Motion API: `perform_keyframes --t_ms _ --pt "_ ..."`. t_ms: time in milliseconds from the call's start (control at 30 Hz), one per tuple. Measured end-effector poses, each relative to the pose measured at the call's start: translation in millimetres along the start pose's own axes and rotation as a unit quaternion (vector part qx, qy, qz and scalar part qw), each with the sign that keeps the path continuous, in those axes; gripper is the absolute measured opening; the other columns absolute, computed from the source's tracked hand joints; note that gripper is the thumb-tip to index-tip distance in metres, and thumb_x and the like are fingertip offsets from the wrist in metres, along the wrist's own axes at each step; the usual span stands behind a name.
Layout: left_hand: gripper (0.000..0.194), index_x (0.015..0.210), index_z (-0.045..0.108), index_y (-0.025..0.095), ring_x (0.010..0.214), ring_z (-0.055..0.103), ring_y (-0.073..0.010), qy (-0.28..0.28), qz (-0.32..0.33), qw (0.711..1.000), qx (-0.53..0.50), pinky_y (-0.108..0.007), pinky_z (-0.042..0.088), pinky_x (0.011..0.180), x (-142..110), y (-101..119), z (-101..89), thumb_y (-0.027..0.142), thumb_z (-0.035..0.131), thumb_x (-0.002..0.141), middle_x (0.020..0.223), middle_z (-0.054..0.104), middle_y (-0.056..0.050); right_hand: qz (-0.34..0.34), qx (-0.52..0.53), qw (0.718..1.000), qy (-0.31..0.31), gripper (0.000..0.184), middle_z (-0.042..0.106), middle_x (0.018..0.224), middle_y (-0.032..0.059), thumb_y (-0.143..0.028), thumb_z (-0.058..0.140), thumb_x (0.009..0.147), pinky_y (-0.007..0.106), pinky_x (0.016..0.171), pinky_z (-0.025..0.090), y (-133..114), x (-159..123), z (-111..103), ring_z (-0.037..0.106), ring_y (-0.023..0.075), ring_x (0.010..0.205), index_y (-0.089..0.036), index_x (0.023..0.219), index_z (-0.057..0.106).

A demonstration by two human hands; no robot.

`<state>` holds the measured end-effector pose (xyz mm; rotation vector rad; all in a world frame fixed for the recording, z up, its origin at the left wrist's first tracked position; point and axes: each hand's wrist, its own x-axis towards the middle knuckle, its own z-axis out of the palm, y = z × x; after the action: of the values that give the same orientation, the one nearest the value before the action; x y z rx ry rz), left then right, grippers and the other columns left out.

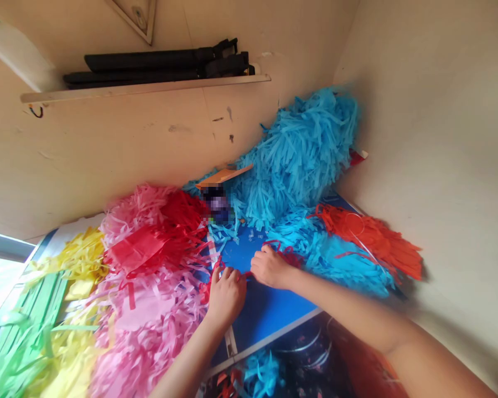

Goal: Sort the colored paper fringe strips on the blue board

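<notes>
Two forearms [348, 310] reach over one blue tabletop [269, 320], left hand's [227, 294] and right hand's [270, 269] fingers [259, 262] pinching red paper strips [291, 256].

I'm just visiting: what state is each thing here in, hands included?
Left hand, curled shut on red paper strip
Right hand, curled shut on it too
Red paper strip, held between both hands
Blue table, partly covered
Large blue fringe, cut, heaped high
Orange-red fringe, cut, lying flattish
Pink fringe, cut, tangled
Yellow fringe, cut, crumpled
Green strips, cut, bunched
Black objects, lying on shelf
</notes>
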<state>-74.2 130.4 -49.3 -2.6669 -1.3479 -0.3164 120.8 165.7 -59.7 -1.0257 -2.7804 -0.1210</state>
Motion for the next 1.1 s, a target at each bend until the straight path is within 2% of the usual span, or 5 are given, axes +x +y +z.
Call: perform_keyframes --t_ms 233,400,667,867,1100 --pt "0.023 0.077 0.071 0.022 0.081 0.061 -0.0222 0.038 -0.017 0.999 -0.004 -0.046 0.038 0.093 -0.3 -1.3 6.0 0.014 0.055 0.092 0.077 0.069 -0.002 0.032 0.013 0.999 0.037 0.015 0.066 0.085 0.0059 -0.029 0.061 0.091 0.037 0.077 0.028 -3.8 0.3 -0.7 0.051 0.0222 0.085 -0.017 0.084 0.066" --pt "0.021 0.087 0.074 0.026 0.087 0.061 -0.0233 0.059 -0.012 0.998 -0.016 -0.044 0.036 0.093 -8.0 -1.7 7.7 0.014 0.057 0.091 0.078 0.071 -0.001 0.014 0.002 0.997 0.077 0.027 0.063 0.076 0.005 -0.012 0.046 0.098 0.036 0.074 0.027 -14.0 -10.7 6.0 0.047 0.0194 0.078 -0.016 0.078 0.064" --pt "0.026 0.101 0.074 0.025 0.09 0.063 -0.0245 0.07 0.001 0.996 -0.06 -0.044 0.036 0.091 -25.6 -20.0 13.3 0.013 0.052 0.094 0.092 0.076 -0.003 0.051 0.063 0.987 0.142 0.025 0.07 0.085 0.0019 -0.017 0.05 0.1 0.035 0.076 0.027 11.8 -41.8 22.8 0.05 0.0171 0.082 -0.022 0.087 0.072" --pt "0.025 0.095 0.074 0.025 0.088 0.064 -0.0242 0.055 -0.033 0.991 -0.12 -0.043 0.037 0.088 -27.9 -29.7 15.4 0.024 0.049 0.098 0.088 0.076 -0.003 0.083 0.136 0.978 0.134 0.019 0.071 0.084 0.0021 -0.027 0.061 0.097 0.033 0.077 0.031 25.7 -45.5 31.2 0.053 0.0175 0.08 -0.021 0.084 0.074" --pt "0.024 0.088 0.074 0.025 0.087 0.064 -0.0238 0.026 -0.084 0.978 -0.188 -0.041 0.04 0.085 -28.0 -37.2 24.5 0.03 0.052 0.096 0.091 0.075 -0.003 0.122 0.208 0.966 0.097 0.009 0.069 0.082 0.0 -0.025 0.073 0.089 0.032 0.08 0.035 30.8 -43.1 25.0 0.058 0.0156 0.082 -0.023 0.081 0.076"
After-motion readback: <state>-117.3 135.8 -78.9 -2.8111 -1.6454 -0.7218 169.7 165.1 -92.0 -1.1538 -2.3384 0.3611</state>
